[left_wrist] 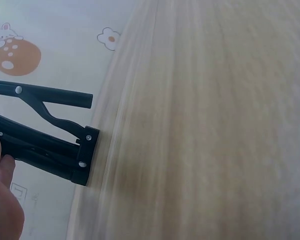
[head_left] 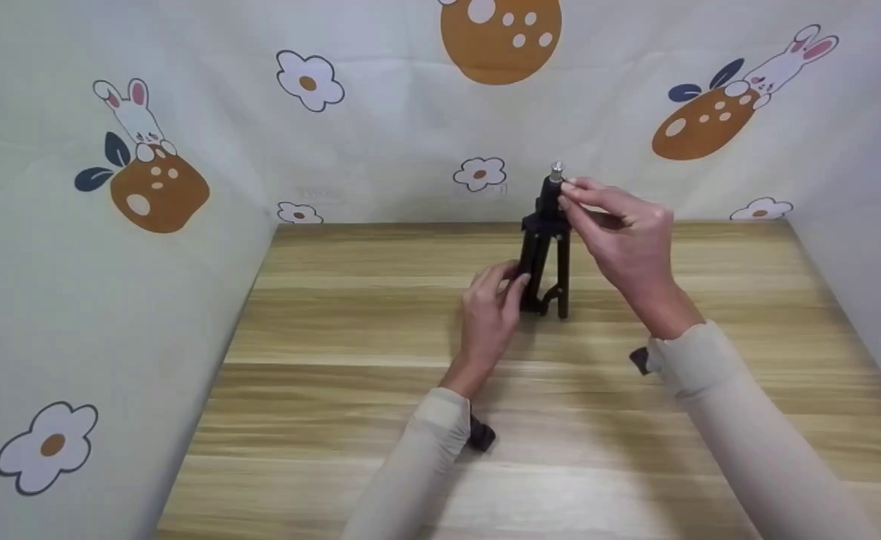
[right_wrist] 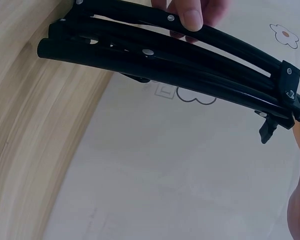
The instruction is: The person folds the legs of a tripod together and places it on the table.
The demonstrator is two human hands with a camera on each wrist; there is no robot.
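A small black tripod (head_left: 548, 225) is held roughly upright, its legs folded close together. A silver screw tip (head_left: 557, 171) tops its centre column. My left hand (head_left: 489, 307) grips the lower part of a leg, and its fingertips (right_wrist: 192, 20) show on that leg in the right wrist view. With thumb and forefinger my right hand (head_left: 628, 236) pinches the column just under the silver tip. The left wrist view shows the leg ends and a curved brace (left_wrist: 52, 117) joined by rivets. Whether the feet touch the table I cannot tell.
The wood-grain table (head_left: 320, 420) stretches under both hands. A pale wall cloth (head_left: 380, 135) printed with flowers, oranges and rabbits hangs at the back and continues along both sides. Black devices, such as the left one (head_left: 482, 435), sit at each wrist.
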